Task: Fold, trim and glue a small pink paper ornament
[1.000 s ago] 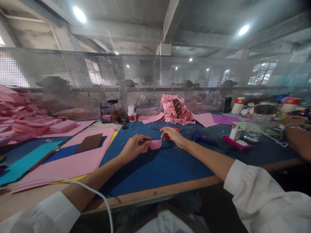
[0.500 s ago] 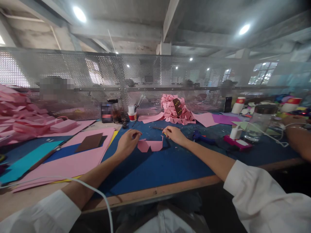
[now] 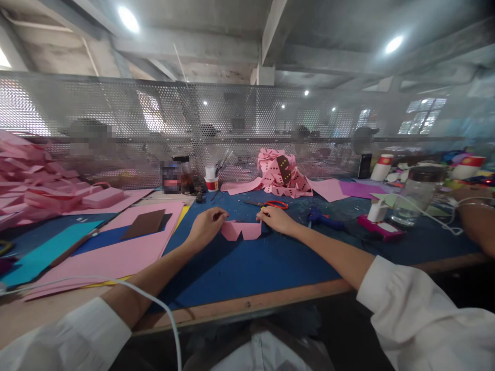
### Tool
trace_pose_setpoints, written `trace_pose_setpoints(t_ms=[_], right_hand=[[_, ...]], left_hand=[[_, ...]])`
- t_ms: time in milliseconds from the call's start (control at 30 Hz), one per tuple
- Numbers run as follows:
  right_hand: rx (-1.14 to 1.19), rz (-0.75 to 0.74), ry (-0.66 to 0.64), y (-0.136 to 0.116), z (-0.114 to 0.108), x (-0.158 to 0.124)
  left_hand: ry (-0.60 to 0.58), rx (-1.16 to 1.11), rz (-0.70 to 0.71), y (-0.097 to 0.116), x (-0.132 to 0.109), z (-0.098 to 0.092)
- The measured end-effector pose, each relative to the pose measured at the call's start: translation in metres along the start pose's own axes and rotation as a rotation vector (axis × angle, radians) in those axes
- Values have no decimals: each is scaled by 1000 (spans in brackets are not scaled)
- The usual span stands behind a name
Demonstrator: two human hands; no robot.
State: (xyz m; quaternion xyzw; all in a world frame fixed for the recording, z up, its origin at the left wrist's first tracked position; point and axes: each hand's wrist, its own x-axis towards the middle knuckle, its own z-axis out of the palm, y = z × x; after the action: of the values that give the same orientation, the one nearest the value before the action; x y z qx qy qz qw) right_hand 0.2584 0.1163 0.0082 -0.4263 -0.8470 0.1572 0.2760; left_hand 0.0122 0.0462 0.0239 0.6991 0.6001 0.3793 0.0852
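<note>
A small pink paper piece [image 3: 242, 231] with a V-shaped notch in its lower edge is held just over the blue mat [image 3: 251, 273]. My left hand [image 3: 209, 225] pinches its left end with bent fingers. At the opposite end, the thumb and fingers of my right hand [image 3: 277, 220] are closed on the paper's upper corner. Scissors [image 3: 277, 205] with red handles lie right behind my right hand. To the right of that hand rests a blue glue gun [image 3: 327, 220].
Pink sheets [image 3: 127, 257] and a brown piece [image 3: 144, 224] lie left, below a pink paper heap [image 3: 46, 185]. Dotted pink pieces [image 3: 274, 170] are piled behind my hands. A glass jar [image 3: 412, 201] stands right, near another person's arm [image 3: 477, 219]. A white cable [image 3: 154, 299] crosses my left forearm.
My right hand has come down a little, and the red scissor handles now show behind it. Both hands are lower, close against the ends of the pink paper.
</note>
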Motion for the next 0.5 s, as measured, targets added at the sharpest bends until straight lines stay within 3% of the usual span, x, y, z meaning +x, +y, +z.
trace_pose_setpoints(t_ms=[500], right_hand=[[-22, -25, 93, -2, -5, -1]], left_hand=[[18, -87, 5, -5, 3, 1]])
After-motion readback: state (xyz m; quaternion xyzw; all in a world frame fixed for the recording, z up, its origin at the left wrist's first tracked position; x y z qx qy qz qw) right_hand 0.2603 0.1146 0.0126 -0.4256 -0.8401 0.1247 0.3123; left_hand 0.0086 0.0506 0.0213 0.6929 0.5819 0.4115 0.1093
